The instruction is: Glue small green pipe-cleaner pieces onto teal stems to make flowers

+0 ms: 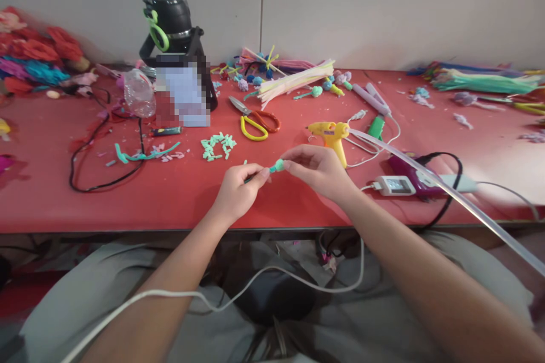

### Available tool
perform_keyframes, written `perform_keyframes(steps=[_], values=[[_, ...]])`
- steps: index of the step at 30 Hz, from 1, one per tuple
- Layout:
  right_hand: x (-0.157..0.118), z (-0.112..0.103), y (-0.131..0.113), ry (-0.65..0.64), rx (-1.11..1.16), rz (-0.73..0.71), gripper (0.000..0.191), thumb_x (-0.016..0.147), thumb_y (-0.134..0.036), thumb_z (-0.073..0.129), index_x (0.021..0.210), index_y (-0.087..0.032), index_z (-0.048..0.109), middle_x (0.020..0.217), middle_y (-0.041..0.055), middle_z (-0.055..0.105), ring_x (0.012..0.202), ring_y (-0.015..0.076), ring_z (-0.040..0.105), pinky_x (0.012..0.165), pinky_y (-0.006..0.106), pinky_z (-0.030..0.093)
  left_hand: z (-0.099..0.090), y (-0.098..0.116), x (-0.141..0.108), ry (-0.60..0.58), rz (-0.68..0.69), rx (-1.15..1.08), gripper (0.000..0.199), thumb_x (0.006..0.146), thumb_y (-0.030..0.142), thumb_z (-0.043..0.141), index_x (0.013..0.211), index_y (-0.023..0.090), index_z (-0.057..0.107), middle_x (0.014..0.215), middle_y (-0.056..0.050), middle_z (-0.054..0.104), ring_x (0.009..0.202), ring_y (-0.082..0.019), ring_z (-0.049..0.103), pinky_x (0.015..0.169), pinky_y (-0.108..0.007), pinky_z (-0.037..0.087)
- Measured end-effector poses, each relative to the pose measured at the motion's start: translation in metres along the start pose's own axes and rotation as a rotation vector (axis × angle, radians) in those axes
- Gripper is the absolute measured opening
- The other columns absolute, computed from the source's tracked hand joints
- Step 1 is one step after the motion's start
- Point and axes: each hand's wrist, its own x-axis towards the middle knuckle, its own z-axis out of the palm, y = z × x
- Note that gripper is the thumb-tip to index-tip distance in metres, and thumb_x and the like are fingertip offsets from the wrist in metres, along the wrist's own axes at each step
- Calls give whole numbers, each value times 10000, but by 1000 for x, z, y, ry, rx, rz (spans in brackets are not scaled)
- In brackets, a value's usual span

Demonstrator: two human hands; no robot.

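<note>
The left hand (240,190) is almost closed, its thumb and finger pinching the thin end of a small, fuzzy mint-green piece (279,165). The right hand (317,170) is curled and pinches the fat end, so it sits right between both hands. From here I see a yellow plastic glue gun (339,139) just past the right hand, and tiny mint-green fuzzy bits (218,146) beyond the left.
</note>
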Motion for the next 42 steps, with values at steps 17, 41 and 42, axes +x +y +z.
perform_keyframes(steps=[17,41,42], values=[[-8,-4,-2,-16,-271,-357,206,906,-250,684,1095,-222,761,1121,88,685,992,200,689,842,358,596,0,2,1,-43,3,-40,336,901,409,558,676,172,635,615,7,525,608,-141,456,596,-292,345],[-13,-1,-3,47,-295,-295,125,903,-276,656,998,-230,725,1048,80,717,946,211,693,812,369,590,0,0,0,-11,44,25,314,925,406,569,730,176,655,658,0,592,656,-161,529,641,-293,391],[-12,-1,-2,59,-242,-229,135,898,-293,661,1000,-226,719,1038,75,730,944,210,700,809,366,594,0,0,0,-5,52,37,306,926,405,575,747,176,669,680,-8,622,677,-168,553,654,-294,405]])
